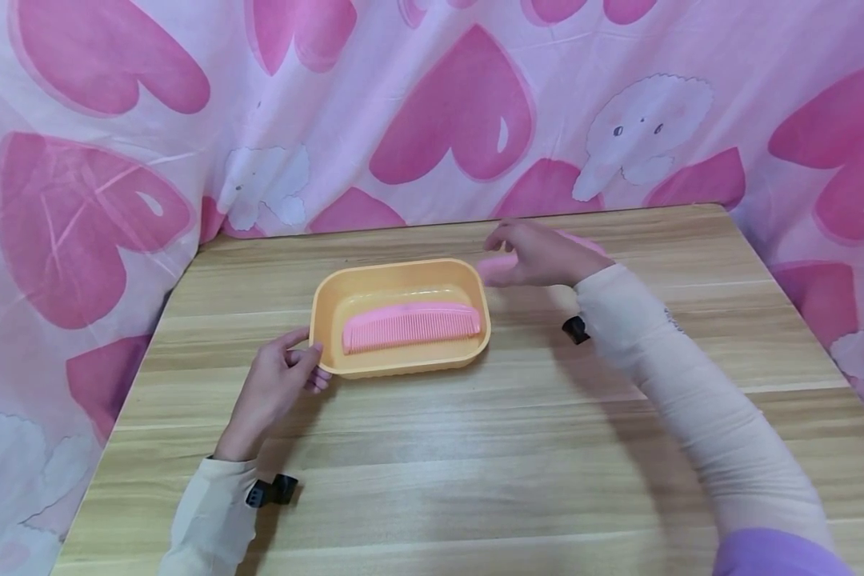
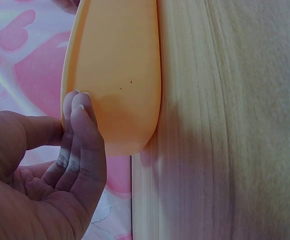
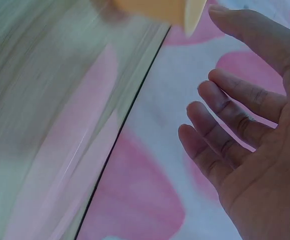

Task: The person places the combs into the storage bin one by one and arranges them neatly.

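Observation:
A yellow-orange plastic container (image 1: pixel 396 368) with rounded corners stands on the table, and a pink comb (image 1: pixel 412 324) lies inside it, teeth toward the near side. My left hand (image 1: pixel 277 384) pinches the container's left end, thumb at the rim and fingers against the outer wall (image 2: pixel 119 65). To the right of the container my right hand (image 1: pixel 536 252) hovers with spread, slightly bent fingers and holds nothing. Below it lie long pink pieces with tapered ends (image 3: pixel 74 135), partly hidden by the hand in the head view; their kind is unclear.
The wood-grain table (image 1: pixel 432 480) ends at a back edge just behind the container and the right hand. A pink cloth (image 1: pixel 346 144) with hearts and white animal figures hangs behind and at both sides. Each wrist carries a small black camera (image 1: pixel 576 330).

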Demonstrator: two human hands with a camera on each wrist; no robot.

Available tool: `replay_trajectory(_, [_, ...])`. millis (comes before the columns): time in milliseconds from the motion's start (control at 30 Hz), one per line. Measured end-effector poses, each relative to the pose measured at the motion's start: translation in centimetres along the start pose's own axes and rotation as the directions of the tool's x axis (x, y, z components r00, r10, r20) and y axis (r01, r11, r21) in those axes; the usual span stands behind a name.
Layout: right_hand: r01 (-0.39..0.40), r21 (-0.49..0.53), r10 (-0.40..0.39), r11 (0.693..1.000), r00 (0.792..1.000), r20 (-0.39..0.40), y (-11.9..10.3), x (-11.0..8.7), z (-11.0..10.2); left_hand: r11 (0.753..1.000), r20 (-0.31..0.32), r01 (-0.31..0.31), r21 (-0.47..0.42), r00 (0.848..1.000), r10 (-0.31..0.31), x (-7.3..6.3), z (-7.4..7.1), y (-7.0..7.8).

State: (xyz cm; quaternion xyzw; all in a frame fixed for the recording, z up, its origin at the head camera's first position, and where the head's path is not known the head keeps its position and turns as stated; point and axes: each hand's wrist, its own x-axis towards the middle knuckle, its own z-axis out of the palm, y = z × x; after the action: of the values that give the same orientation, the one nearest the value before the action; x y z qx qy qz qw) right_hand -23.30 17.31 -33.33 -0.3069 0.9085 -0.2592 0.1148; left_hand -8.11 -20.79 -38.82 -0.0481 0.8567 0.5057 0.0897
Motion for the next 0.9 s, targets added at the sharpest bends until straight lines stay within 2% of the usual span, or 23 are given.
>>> replay_trajectory(333, [-0.074,-0.043,0.073,0.996,0.997,-0.021,4.4,-1.9,-1.0,1.000,-0.001,-0.007,-0.025,1.000,0.007,-0.1,-0.1,0.3])
replay_trajectory(533, [-0.152,0.006,0.152,0.988,0.988,-0.017,6.6,-2.9,-1.1,1.000,0.001,-0.008,-0.026,1.000,0.008,-0.2,-0.2,0.4])
replay_trajectory(900, [-0.280,0.055,0.280,0.958,0.960,0.007,9.1,-2.8,-0.7,1.000,0.003,-0.012,-0.028,1.000,0.012,-0.1,-0.1,0.4])
